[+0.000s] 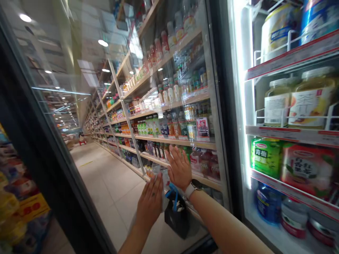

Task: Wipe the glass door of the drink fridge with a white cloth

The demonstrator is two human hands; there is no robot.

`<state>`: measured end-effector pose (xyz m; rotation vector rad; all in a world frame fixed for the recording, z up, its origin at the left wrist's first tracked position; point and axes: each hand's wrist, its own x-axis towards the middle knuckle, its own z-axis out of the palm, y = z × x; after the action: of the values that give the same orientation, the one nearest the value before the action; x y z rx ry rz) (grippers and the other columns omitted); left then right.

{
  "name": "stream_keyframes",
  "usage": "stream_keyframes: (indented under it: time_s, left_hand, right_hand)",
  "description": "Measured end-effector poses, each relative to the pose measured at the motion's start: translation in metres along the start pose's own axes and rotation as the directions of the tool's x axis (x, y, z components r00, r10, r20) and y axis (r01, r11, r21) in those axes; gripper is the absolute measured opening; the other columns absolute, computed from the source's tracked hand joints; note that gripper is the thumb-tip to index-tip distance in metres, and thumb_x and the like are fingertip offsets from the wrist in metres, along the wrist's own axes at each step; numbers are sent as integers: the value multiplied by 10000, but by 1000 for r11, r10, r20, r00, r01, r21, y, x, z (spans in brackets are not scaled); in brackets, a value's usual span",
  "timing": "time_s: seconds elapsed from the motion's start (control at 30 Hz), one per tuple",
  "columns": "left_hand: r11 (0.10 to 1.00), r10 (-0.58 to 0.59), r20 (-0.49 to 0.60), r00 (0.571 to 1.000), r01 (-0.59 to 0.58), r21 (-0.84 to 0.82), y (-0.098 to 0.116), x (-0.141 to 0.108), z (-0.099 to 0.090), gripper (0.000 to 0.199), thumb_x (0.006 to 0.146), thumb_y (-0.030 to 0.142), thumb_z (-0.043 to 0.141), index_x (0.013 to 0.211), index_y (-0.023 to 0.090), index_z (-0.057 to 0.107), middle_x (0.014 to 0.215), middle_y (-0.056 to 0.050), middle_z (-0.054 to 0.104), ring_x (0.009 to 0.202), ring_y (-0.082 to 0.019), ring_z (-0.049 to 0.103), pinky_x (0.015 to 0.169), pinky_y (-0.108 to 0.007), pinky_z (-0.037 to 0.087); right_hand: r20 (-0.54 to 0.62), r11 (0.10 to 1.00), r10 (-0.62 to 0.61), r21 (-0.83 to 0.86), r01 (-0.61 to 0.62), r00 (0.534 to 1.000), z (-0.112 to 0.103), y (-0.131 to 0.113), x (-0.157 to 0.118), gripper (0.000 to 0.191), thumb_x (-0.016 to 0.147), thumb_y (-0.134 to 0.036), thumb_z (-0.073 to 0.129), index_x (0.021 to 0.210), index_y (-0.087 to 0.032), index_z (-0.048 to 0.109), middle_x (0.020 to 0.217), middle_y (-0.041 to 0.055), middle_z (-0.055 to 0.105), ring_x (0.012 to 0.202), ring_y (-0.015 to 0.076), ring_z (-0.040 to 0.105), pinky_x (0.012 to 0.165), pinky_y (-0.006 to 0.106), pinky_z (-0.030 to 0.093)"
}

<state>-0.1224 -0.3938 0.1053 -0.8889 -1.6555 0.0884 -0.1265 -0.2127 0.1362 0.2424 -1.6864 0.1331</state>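
Note:
My left hand (151,197) lies flat against the glass door (119,211), its fingers extended upward. To its right and slightly higher, my right hand (180,168) also rests on the glass with its fingers spread, a watch (195,185) on the wrist. Something pale and crumpled shows between the two hands; how it is held, if at all, is unclear. Beyond the pane, below my right hand, is a dark bag (177,217) with blue handles.
Lit cooler shelves (291,132) with large drink bottles stand at the right, beside the door's dark frame (222,106). Shelves of bottles show in the glass. Yellow goods and an orange sign (31,209) are at the lower left.

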Motion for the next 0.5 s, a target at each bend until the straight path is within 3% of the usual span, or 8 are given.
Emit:
stream_keyframes:
  time_s: [0.17, 0.27, 0.37, 0.5]
  left_hand:
    - [989, -146, -87, 985, 145, -21, -29, 83, -12, 664, 927, 141, 378, 1551, 110, 153, 1565, -142, 317, 1495, -243, 150, 1231, -441, 195]
    - [992, -121, -101, 988, 118, -36, -30, 112, -8, 649, 931, 140, 363, 1550, 119, 169, 1565, -133, 330, 1497, -234, 159, 1234, -440, 190]
    - [998, -57, -111, 992, 55, -16, -19, 103, 0, 660, 918, 107, 374, 1547, 109, 176, 1539, -136, 381, 1494, -216, 184, 1231, -408, 205]
    - [998, -40, -113, 993, 44, 34, -4, 65, 9, 663, 919, 117, 408, 1542, 87, 183, 1522, -161, 395, 1484, -244, 214, 1221, -419, 232]
  right_hand:
    - [22, 1000, 8, -1, -8, 1000, 0, 1, 0, 599, 884, -224, 436, 1479, -155, 418, 1552, 96, 400, 1497, 230, 209, 1212, 451, 186]
    - [69, 1000, 11, 6, -12, 998, 2, 2, -2, 656, 846, -220, 472, 1495, -164, 395, 1566, 93, 376, 1495, 250, 212, 1211, 470, 194]
    - [61, 1000, 12, 11, -13, 998, 3, 2, -3, 629, 854, -209, 474, 1480, -183, 417, 1556, 83, 396, 1492, 236, 224, 1207, 466, 205]
    - [20, 1000, 7, 10, -7, 1000, 2, 2, -1, 564, 906, -215, 436, 1468, -178, 428, 1544, 89, 415, 1488, 215, 237, 1204, 451, 204]
